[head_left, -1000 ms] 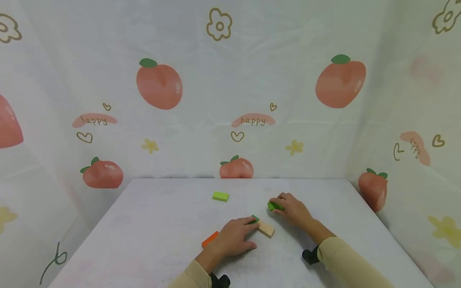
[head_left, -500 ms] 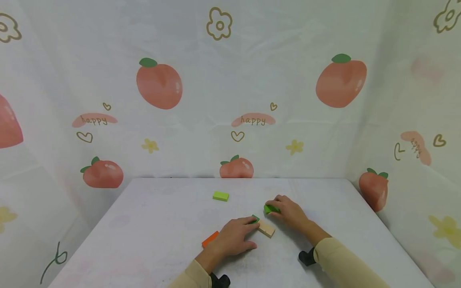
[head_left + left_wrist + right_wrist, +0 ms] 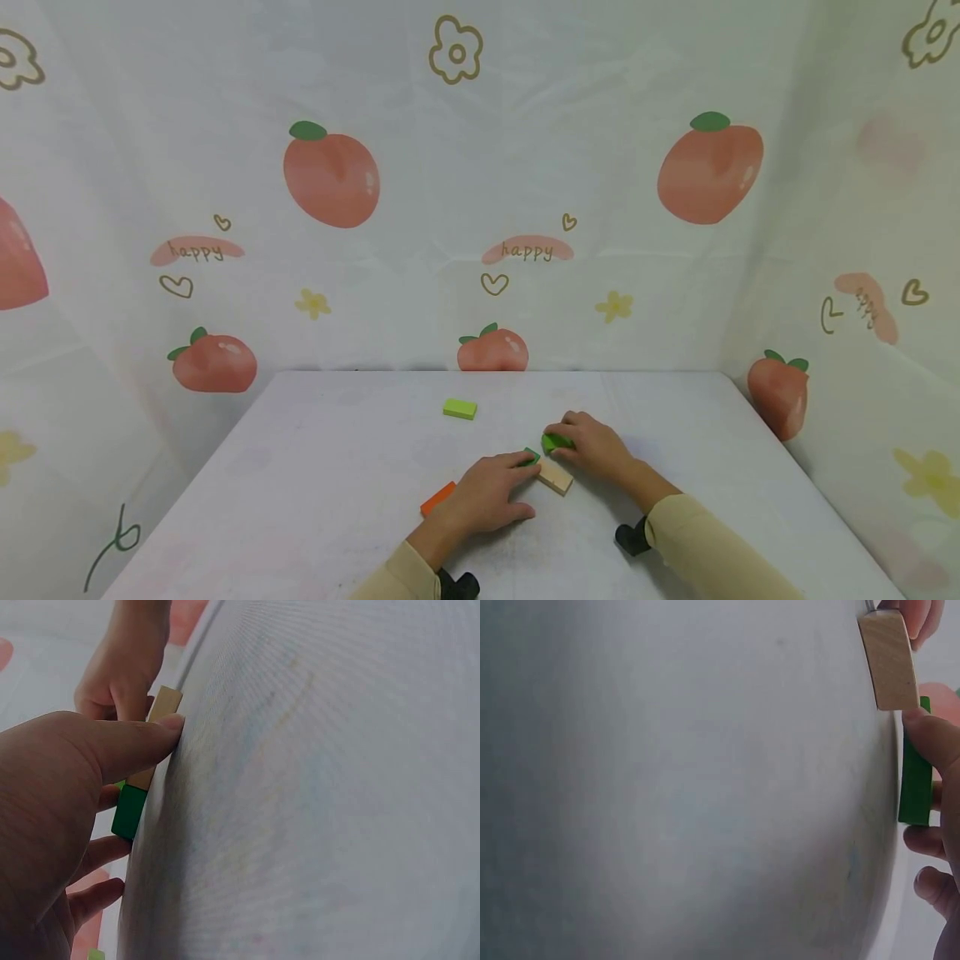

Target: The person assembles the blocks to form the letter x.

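My left hand (image 3: 487, 496) lies over the table, its outstretched fingers touching a small dark green block (image 3: 532, 456). A plain wooden block (image 3: 555, 477) sits end-on against that block; in the head view the left thumb stays apart from both. In my right hand (image 3: 600, 447), thumb and fingers pinch a bright green block (image 3: 557, 442) just beyond the wooden one. The right wrist view shows this green block (image 3: 916, 784) low at the table surface, close to the wooden block (image 3: 889, 661). Whether those two touch, I cannot tell.
An orange block (image 3: 438, 499) lies partly hidden behind the left wrist. Farther back on the white table (image 3: 315, 467) is a lime block (image 3: 460, 408). A white curtain (image 3: 420, 167) printed with fruit stands behind the table and at both sides.
My right hand has moved left and a little nearer with the bright green block, closing on the wooden block. The left hand and the other blocks have stayed put.
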